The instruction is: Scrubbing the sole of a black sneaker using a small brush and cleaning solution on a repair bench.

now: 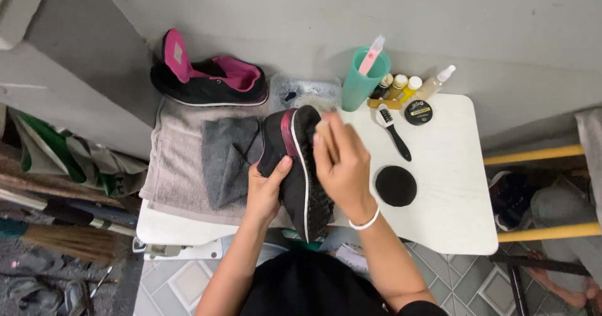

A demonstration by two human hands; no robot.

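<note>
Left hand is gripping the shoe side-on, fingers closed round the upper with the thumb lying on the black side panel; the shoe is being held sole-sideways above the near desk edge, between both hands. Right hand is pressing against the sole near the toe, fingers curled mostly shut; can't tell if they're holding a cloth or small tool, it's hidden behind the hand. Shoe is looking light, with a soft fabric upper that gives under grip and a stiffer rubber sole with tread; it could be damp, so possibly slippery. Best hold, I'd judge, is where the left hand is now, mid-body across upper and sole edge, or at the heel. Left of the fingers: grey cloth lying on a towel that is hanging over the desk edge. Beyond the fingers: second shoe by the wall. Right of the right hand: brush, round black pad, tin, small bottles, and a green cup further back. Open room is sitting on the bare desk right of the pad; the desk's near edge is running just under the wrists, so anything dropped is going to the floor.
</note>
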